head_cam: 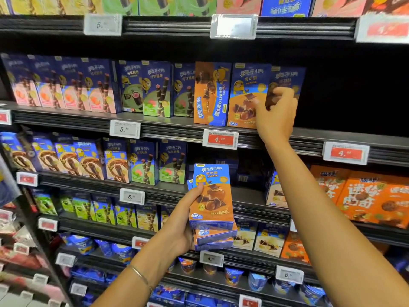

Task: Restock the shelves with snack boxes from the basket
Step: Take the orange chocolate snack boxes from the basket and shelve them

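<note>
The shelving (177, 129) fills the view, several black tiers packed with snack cartons. On the second shelf (332, 138) from the top, a row of blue boxes runs from the left edge and stops just past the middle. To the right of the row's end lies a wide dark gap (354, 96), bare shelf reaching back to the rear wall and out to the frame's edge, with headroom under the tier above.

The right arm reaches up across the lower tiers to that end of the row. The right hand (276, 111) has its fingers curled over the front of the last snack box (287, 77), which stands upright on the shelf a little behind its neighbour, the orange-and-blue box (247, 94), and borders the gap. Left of that, one carton (211, 94) stands with its print turned sideways.

Lower down and out in front of the shelving, the left hand (183, 218) grips a stack of snack boxes (211, 196), at least three, with the thumb across the top one's left edge. The hands are well apart. A red price tag (220, 139) hangs on the shelf rail below the row's end. A thin bracelet (140, 276) circles the left wrist.
</note>
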{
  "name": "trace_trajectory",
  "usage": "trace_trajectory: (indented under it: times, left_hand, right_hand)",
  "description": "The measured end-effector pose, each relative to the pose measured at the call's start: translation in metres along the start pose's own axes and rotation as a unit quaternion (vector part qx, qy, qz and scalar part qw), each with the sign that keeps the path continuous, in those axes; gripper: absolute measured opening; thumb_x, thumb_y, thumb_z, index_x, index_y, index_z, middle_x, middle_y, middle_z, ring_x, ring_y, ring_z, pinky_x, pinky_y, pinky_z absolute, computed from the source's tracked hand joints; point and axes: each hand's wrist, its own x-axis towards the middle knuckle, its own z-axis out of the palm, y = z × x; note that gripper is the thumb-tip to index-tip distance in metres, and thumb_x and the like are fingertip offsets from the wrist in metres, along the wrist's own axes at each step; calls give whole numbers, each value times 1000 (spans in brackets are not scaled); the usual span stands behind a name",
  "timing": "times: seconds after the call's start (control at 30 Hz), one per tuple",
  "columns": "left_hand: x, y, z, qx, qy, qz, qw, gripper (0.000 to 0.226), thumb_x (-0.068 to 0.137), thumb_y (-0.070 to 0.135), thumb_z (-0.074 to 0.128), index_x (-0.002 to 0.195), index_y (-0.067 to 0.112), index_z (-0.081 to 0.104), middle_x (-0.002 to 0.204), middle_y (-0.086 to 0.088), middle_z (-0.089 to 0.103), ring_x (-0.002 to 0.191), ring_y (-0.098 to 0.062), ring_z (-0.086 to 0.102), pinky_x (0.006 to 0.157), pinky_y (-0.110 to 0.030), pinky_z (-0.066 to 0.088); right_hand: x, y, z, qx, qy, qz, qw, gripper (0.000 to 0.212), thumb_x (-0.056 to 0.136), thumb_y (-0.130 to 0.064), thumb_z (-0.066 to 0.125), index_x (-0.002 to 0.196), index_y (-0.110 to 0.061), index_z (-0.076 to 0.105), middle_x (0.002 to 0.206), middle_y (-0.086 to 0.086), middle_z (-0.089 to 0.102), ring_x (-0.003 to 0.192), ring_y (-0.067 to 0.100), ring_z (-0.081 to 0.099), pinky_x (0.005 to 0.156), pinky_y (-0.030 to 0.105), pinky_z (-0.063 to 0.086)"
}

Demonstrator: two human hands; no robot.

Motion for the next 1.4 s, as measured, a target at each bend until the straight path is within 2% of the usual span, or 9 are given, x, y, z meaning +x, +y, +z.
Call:
trace_trajectory:
  times: [0.17, 0.27, 0.33, 0.43, 0.63, 0.77, 0.97, 1.17, 1.4]
  left_hand:
    - [3, -4, -8, -5, 11, 10, 1000, 58, 79, 58, 83, 120, 17, 81, 128, -16, 75, 114, -40, 74, 97, -55, 60]
    - [3, -4, -10, -3, 14, 13, 1000, 57, 80, 57, 81, 119, 16, 81, 124, -16, 77, 109, -39, 76, 85, -48, 64]
    - [2, -5, -11, 8, 14, 21, 1000, 59, 81, 57, 81, 123, 14, 79, 125, -17, 76, 108, -39, 77, 85, -47, 63]
    - [1, -7, -15, 32, 12, 41, 999, 71, 76, 65, 83, 128, 17, 76, 128, -16, 75, 114, -38, 75, 93, -49, 61]
    - [11, -18, -26, 8, 41, 36, 998, 85, 87, 88, 42, 129, 23, 76, 130, -15, 74, 119, -39, 72, 99, -55, 59]
    - [19, -30, -34, 1, 80, 23, 996, 67, 103, 69, 47, 133, 15, 74, 131, -19, 73, 120, -40, 71, 104, -54, 55]
    - [23, -30, -29, -16, 108, 10, 994, 69, 93, 68, 53, 124, 12, 76, 120, -21, 77, 108, -41, 75, 105, -61, 54]
    - [21, -28, -12, -22, 81, -21, 996, 64, 96, 71, 52, 91, 18, 88, 112, -18, 80, 91, -36, 80, 76, -49, 65]
    - [16, -25, 7, 5, 86, -35, 996, 65, 95, 72, 54, 102, 17, 87, 114, -19, 79, 99, -39, 79, 93, -55, 60]
  right_hand:
    - [-102, 32, -23, 136, 3, -67, 988, 18, 91, -31, 66, 106, -26, 56, 87, -10, 62, 75, 3, 59, 69, 18, 49]
    - [-160, 57, -17, 88, -201, 88, 972, 27, 91, -38, 71, 110, -23, 60, 94, -5, 66, 79, 3, 64, 71, 24, 54]
    - [-177, 64, -13, 97, -327, 229, 912, 39, 91, -47, 68, 115, -17, 61, 103, 3, 73, 89, 14, 72, 80, 36, 60]
    - [-182, 62, -14, 164, -381, 309, 856, 42, 96, -51, 60, 109, -12, 68, 94, 3, 79, 85, 15, 77, 68, 33, 60]
    - [-181, 58, -20, 157, -381, 305, 859, 33, 100, -40, 58, 101, -8, 70, 90, 3, 79, 78, 13, 76, 57, 23, 53]
    - [-175, 51, -33, 147, -395, 270, 866, 23, 98, -35, 62, 97, -13, 71, 84, 3, 78, 67, 7, 70, 52, 21, 48]
    - [-113, 17, -70, 217, -318, 155, 910, 7, 93, -15, 69, 99, -15, 72, 84, -2, 75, 67, 3, 67, 50, 20, 50]
    - [-36, -5, -95, 248, -185, 66, 949, 14, 95, -18, 65, 108, -17, 72, 95, -6, 77, 80, 5, 72, 57, 21, 54]
    - [29, 7, -85, 254, -91, 102, 957, 18, 99, -26, 59, 111, -18, 70, 96, -8, 78, 79, 0, 74, 52, 13, 51]
